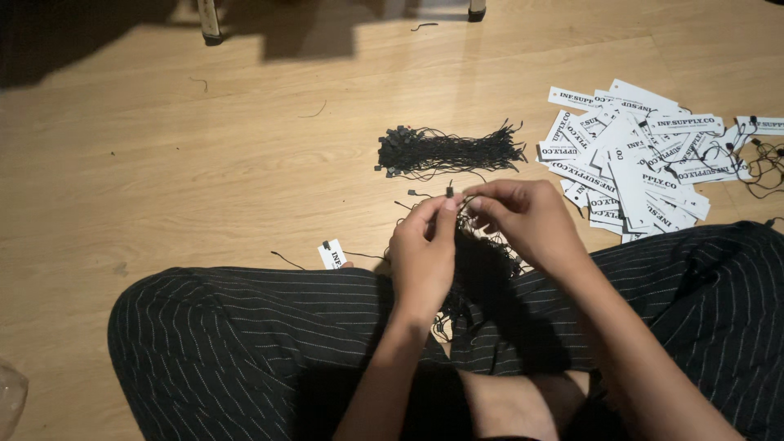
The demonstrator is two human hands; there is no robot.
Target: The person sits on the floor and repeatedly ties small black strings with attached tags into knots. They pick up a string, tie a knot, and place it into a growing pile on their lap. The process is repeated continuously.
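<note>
A thin black string [462, 198] with a small plastic fastener is pinched between the left hand [422, 257] and the right hand [527, 220], above the lap. Just beyond, on the wooden floor [163, 163], a black string bundle [449, 151] lies; white tags [637, 159] are heaped rightward.

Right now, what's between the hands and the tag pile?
Bare wood floor separates the right hand from the tag pile, in the head view.

The pile of white tags [645, 155] runs off the picture's right edge; the hands hide part of the black strings [482, 269] on the floor.
</note>
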